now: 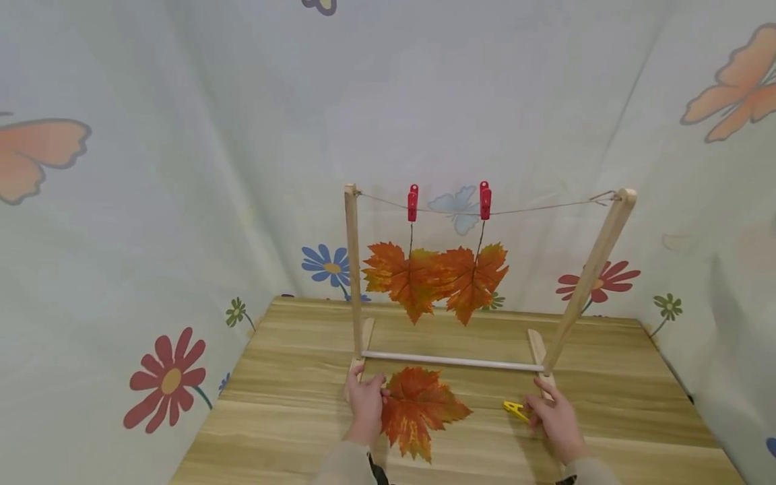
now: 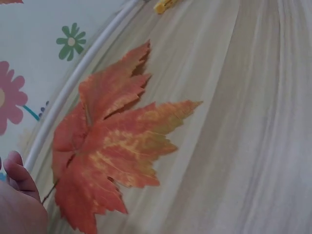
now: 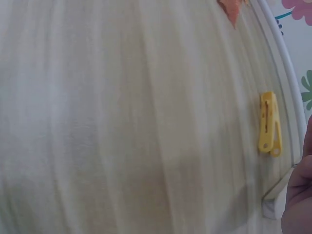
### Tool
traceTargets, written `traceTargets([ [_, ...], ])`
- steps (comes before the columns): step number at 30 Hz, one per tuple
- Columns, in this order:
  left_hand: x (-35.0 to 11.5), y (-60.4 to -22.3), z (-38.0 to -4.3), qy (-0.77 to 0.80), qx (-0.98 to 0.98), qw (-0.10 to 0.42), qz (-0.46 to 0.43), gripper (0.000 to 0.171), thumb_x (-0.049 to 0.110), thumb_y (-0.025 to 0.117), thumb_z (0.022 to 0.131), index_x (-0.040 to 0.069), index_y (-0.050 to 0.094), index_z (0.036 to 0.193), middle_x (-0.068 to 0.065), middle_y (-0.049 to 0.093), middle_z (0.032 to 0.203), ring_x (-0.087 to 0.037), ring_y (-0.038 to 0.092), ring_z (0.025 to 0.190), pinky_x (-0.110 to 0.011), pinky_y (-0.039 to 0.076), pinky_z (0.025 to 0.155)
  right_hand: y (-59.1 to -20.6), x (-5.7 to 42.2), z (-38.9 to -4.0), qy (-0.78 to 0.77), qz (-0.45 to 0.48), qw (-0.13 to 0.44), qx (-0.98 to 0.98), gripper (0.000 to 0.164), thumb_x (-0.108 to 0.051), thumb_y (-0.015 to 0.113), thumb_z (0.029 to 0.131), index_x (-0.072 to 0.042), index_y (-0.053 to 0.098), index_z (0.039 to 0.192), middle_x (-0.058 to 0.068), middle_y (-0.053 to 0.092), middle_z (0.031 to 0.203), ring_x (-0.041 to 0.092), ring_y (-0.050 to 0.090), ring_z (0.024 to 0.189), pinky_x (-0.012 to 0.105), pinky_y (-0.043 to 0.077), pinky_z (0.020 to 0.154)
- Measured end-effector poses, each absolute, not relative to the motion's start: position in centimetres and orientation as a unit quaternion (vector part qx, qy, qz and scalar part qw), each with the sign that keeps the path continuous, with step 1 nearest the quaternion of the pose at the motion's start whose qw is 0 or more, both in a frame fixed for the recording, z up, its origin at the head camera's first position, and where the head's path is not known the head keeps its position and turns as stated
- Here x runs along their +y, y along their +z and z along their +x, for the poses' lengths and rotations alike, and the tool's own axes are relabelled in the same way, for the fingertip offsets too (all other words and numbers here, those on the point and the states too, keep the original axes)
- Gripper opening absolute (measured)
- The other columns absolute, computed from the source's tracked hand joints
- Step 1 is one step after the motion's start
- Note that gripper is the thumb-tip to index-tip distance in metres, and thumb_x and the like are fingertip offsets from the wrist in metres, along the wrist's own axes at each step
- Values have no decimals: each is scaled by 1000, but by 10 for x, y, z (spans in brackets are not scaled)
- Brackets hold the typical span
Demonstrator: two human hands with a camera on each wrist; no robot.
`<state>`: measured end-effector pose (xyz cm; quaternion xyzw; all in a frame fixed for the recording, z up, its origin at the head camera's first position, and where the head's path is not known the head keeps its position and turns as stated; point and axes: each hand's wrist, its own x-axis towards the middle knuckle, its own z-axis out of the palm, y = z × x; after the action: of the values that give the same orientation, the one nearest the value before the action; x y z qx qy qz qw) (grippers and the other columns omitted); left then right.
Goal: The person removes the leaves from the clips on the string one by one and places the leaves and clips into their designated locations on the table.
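Note:
My left hand point(image 1: 366, 404) pinches the short stem of an orange maple leaf point(image 1: 418, 411), low over the table. The left wrist view shows the stem running to the hand's edge, beside the leaf point(image 2: 112, 151). At the right, my right hand point(image 1: 558, 417) is near a yellow clothespin point(image 1: 515, 409), fingers loosely bent. A gap separates hand and clothespin point(image 3: 268, 124) in the right wrist view. Both hands overlap the front feet of a wooden rack point(image 1: 353, 269). Two more leaves point(image 1: 412, 279) hang there by their stems from red clothespins point(image 1: 413, 204) on a string.
A white rod point(image 1: 455, 362) joins the rack's two sides near the table. The string point(image 1: 539, 207) spans the tops of its posts. Wood-grained table point(image 1: 291, 377) lies beneath, with a flower-and-butterfly curtain point(image 1: 182, 168) behind and at both sides.

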<state>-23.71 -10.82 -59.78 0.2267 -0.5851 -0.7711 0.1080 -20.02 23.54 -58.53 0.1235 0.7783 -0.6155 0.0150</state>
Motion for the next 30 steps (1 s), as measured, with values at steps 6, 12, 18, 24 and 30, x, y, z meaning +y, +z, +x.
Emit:
traceTargets([
  [6, -106, -584, -239, -771, -591, 100, 214, 52, 4, 59, 84, 8, 35, 130, -18, 58, 87, -14, 54, 48, -26, 43, 44, -570, 235, -209, -613, 124, 16, 780, 53, -22, 57, 94, -4, 37, 140, 11, 68, 90, 17, 60, 56, 24, 39, 44],
  [12, -103, -570, -241, -770, -597, 106, 197, 46, 9, 60, 90, 9, 38, 131, -8, 52, 78, -15, 51, 48, -28, 42, 44, -554, 235, -216, -608, 109, 11, 786, 57, -28, 57, 94, -3, 35, 141, 9, 68, 94, 20, 61, 62, 27, 42, 47],
  [18, -98, -556, -246, -769, -604, 108, 180, 42, 14, 61, 91, 11, 40, 128, -6, 52, 83, -13, 46, 45, -28, 41, 44, -535, 238, -224, -594, 101, -3, 798, 60, -33, 56, 95, -5, 34, 143, 2, 67, 92, 13, 59, 63, 27, 44, 51],
  [24, -98, -547, -254, -764, -611, 119, 167, 42, 11, 63, 89, 12, 43, 126, -6, 56, 84, -11, 43, 41, -25, 39, 40, -517, 240, -232, -591, 87, 0, 802, 64, -38, 54, 94, -6, 32, 144, -5, 66, 93, 10, 58, 64, 28, 43, 54],
  [30, -99, -532, -260, -776, -601, 107, 157, 43, 17, 64, 89, 17, 43, 127, -3, 54, 85, -11, 42, 41, -23, 37, 39, -504, 242, -239, -609, 80, -24, 788, 62, -32, 54, 95, -4, 30, 144, -11, 64, 87, 10, 59, 62, 24, 43, 52],
])
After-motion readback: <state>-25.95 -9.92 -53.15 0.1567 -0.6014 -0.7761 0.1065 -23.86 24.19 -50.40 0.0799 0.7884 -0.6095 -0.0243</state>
